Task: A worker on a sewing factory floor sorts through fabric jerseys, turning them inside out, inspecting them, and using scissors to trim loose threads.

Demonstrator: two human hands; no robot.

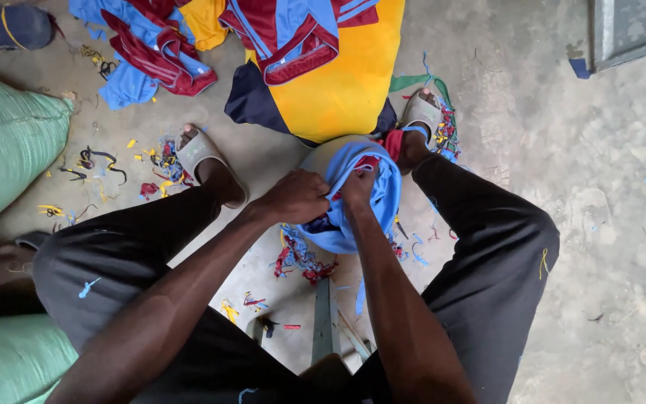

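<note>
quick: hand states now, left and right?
Left hand: closed, gripping the light blue cloth.
Right hand: closed, gripping the same cloth at its top edge.

Green woven sack (1,142), far left

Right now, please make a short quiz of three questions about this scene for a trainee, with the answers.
1. True or false: both hands grip the light blue garment.
2. Which colour is the big cloth bundle beyond the feet? A) yellow B) white C) pink
3. What lies scattered on the concrete floor around the sandals?

Key:
1. True: the left hand and the right hand both hold it, bunched between the knees.
2. A.
3. Small fabric scraps in blue, red and yellow.
</note>
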